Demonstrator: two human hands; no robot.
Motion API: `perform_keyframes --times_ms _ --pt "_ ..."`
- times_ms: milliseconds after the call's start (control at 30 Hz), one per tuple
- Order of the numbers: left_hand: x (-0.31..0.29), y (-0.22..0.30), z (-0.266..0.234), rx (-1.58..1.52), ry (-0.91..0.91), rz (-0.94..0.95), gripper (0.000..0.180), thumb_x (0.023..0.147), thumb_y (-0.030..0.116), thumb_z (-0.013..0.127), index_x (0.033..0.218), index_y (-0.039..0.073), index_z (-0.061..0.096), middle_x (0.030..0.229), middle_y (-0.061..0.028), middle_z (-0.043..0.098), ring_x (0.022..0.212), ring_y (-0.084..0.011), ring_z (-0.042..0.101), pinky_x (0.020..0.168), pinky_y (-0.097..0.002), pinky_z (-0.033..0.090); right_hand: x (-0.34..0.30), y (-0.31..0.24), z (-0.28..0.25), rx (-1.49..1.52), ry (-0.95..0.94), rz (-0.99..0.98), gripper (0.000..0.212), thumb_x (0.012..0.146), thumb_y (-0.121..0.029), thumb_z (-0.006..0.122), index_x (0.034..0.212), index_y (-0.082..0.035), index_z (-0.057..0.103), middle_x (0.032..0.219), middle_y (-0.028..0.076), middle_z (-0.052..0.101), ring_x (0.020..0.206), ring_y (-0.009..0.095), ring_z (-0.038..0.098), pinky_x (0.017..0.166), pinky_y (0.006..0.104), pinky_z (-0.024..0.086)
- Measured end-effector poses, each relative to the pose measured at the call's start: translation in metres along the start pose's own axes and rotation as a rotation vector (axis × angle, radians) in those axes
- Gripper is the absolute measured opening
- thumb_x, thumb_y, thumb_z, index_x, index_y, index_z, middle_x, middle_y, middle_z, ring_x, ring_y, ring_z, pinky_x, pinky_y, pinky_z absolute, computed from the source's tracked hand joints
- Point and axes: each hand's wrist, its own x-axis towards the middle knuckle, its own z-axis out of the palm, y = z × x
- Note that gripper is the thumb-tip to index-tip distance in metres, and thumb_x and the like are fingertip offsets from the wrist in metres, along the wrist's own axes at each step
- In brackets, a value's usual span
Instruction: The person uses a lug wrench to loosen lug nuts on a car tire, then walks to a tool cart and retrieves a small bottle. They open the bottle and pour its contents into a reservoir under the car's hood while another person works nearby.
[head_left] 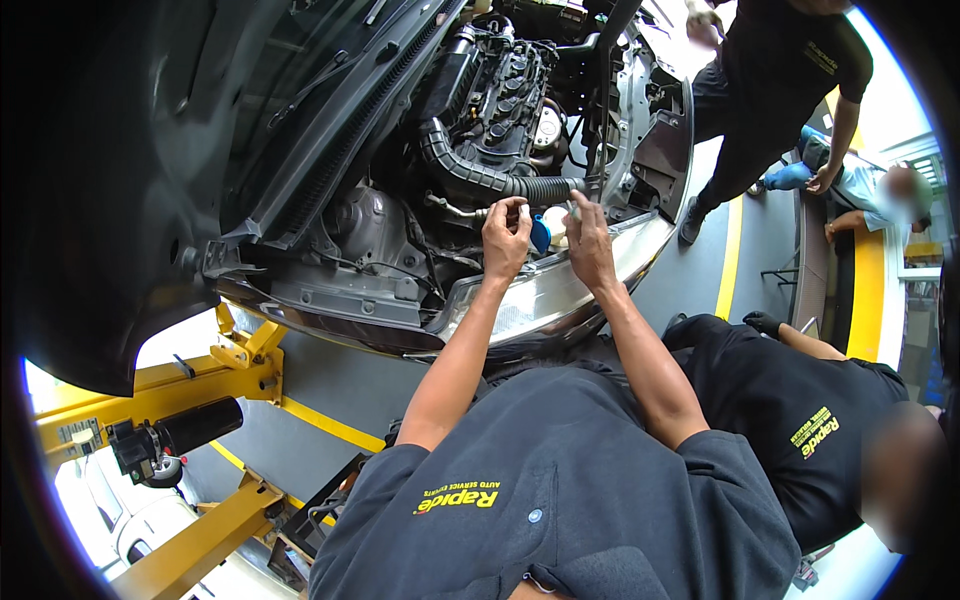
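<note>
Both my hands are over the front corner of a car's engine bay, a short gap apart. My left hand (507, 240) is closed in a pinch, with a small whitish bit at its fingertips that is too small to name. My right hand (590, 242) also has its fingers drawn together; they are slightly blurred, and what they hold, if anything, cannot be made out. Between the hands a blue cap (540, 234) shows beside a whitish rounded reservoir (556, 228), partly hidden by my right hand. Just beyond my fingers runs a black corrugated air hose (545, 188).
The engine (510, 95) lies farther in, under the raised hood (150, 180) at left. The headlight (500, 305) and bumper curve in front of me. A co-worker (800, 420) crouches close at right; another person (780, 90) stands beyond the car. A yellow lift arm (150, 395) is at lower left.
</note>
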Motion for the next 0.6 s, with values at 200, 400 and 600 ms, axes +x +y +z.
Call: perform_keyframes --times_ms 200,400,600 --pt "0.002 0.003 0.000 0.024 -0.021 -0.048 0.019 0.102 0.015 0.070 0.112 -0.001 0.071 0.101 -0.0100 0.070 0.086 -0.0183 0.071 0.079 -0.0330 0.059 0.004 -0.008 -0.004 -0.060 -0.131 0.076 0.043 0.110 -0.012 0.060 0.152 -0.006 0.051 0.121 0.021 0.062 0.100 0.036 0.068 0.087 0.0470 0.055" --pt "0.000 0.003 -0.002 0.000 -0.022 -0.007 0.018 0.100 0.013 0.070 0.112 -0.001 0.071 0.099 -0.0087 0.069 0.084 -0.0174 0.070 0.079 -0.0325 0.058 0.004 -0.009 -0.008 -0.066 -0.043 -0.136 0.042 0.108 -0.010 0.061 0.148 -0.004 0.054 0.121 0.022 0.063 0.104 0.039 0.067 0.090 0.0491 0.055" --pt "0.001 0.003 -0.003 0.043 -0.033 0.103 0.021 0.099 0.012 0.068 0.116 -0.001 0.070 0.107 -0.0161 0.071 0.094 -0.0288 0.071 0.086 -0.0387 0.056 0.004 0.000 -0.002 -0.055 0.078 -0.271 0.044 0.101 0.000 0.063 0.144 0.003 0.055 0.137 0.024 0.063 0.123 0.044 0.062 0.108 0.0500 0.049"
